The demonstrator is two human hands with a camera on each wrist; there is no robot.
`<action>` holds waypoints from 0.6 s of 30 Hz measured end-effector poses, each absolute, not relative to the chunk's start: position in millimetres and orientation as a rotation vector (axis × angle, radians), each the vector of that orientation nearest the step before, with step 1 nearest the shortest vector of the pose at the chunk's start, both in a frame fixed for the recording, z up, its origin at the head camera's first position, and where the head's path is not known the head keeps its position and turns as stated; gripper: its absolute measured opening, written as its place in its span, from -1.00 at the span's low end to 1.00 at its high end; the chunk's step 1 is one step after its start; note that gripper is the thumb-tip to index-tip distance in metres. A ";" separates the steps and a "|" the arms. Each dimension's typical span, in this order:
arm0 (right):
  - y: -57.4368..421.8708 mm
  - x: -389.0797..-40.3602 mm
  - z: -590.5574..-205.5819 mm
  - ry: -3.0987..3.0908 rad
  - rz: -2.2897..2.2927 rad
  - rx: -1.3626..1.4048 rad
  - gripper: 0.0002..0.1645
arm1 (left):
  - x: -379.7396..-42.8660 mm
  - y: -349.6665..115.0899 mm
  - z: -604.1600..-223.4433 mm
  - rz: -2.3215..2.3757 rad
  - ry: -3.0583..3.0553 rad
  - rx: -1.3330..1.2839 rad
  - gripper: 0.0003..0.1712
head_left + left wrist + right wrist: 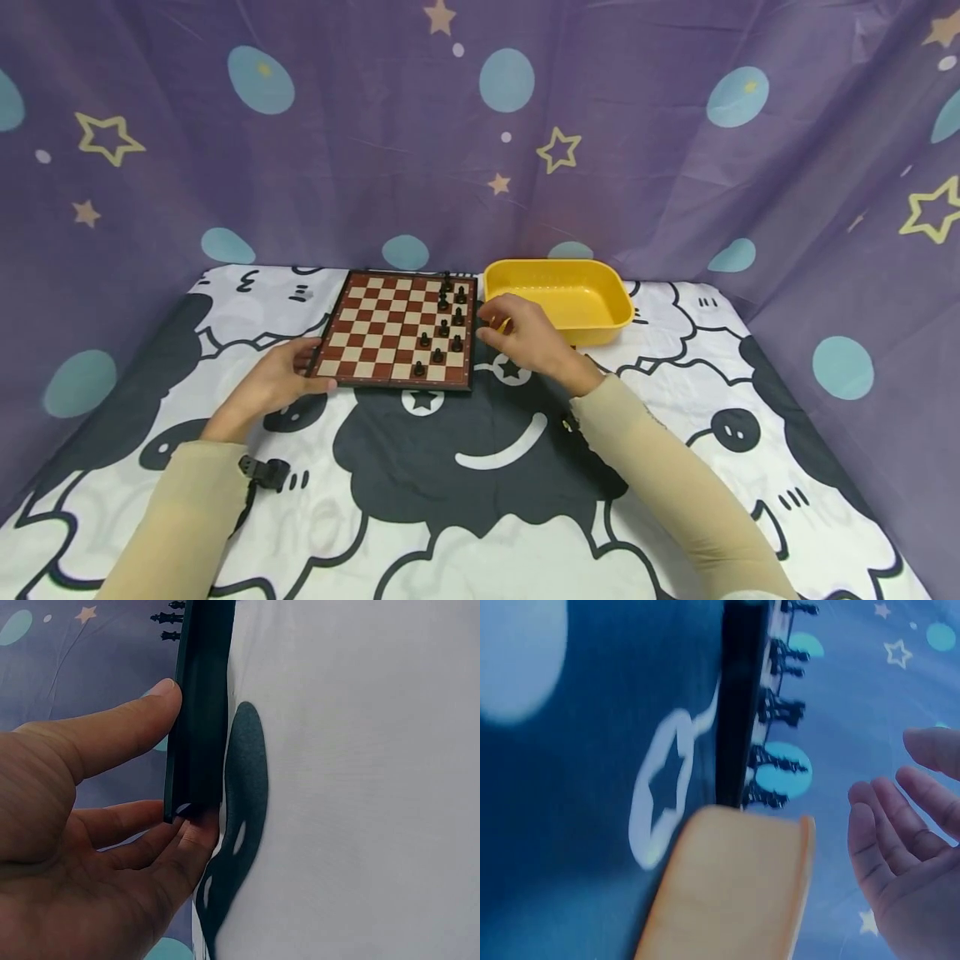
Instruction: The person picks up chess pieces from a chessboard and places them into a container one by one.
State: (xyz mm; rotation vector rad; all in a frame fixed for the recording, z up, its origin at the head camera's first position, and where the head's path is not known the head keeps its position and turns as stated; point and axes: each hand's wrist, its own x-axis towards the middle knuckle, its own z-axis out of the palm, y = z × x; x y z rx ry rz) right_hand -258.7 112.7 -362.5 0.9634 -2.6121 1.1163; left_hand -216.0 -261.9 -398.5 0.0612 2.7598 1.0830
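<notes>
A brown-and-cream chessboard lies flat, with several black chess pieces standing along its right side. At its near left corner my left hand grips the frame; in the left wrist view the thumb rests against the dark board edge and the other fingers bend round the corner. My right hand hovers between the board's right edge and a yellow plastic basket. Seen from the right wrist, its fingers are loosely spread with nothing in them.
The basket stands behind and right of the board, its near left part overlapped by my right hand. A cloth with black-and-white cartoon sheep covers the table. Behind it hangs a purple curtain with stars and blue ovals.
</notes>
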 end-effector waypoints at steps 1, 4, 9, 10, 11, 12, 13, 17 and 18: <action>109.8 -257.2 -363.6 -2.623 1.117 0.979 -0.70 | -216.2 -261.8 -398.7 1.082 2.760 0.060 0.08; 101.3 -255.4 -369.3 -2.654 1.110 1.021 -0.67 | -216.3 -261.5 -398.8 1.080 2.761 0.057 0.07; 88.2 -254.6 -379.0 -2.695 1.108 1.076 -0.63 | -215.2 -261.4 -397.8 1.078 2.759 0.049 0.06; 85.8 -254.5 -380.4 -2.698 1.112 1.085 -0.63 | -215.1 -261.5 -397.7 1.076 2.758 0.049 0.06; 83.3 -254.3 -381.4 -2.703 1.107 1.096 -0.63 | -215.0 -261.6 -397.6 1.075 2.758 0.050 0.06; 80.9 -254.1 -382.2 -2.708 1.099 1.106 -0.64 | -214.9 -261.8 -397.4 1.074 2.760 0.051 0.06; 79.0 -253.9 -383.2 -2.714 1.091 1.117 -0.64 | -215.0 -261.6 -397.4 1.073 2.759 0.052 0.06; 70.2 -253.7 -385.2 -2.731 1.059 1.176 -0.64 | -215.3 -260.9 -397.0 1.071 2.755 0.046 0.06; 67.8 -253.8 -385.6 -2.734 1.052 1.190 -0.63 | -215.2 -260.7 -396.9 1.073 2.752 0.042 0.06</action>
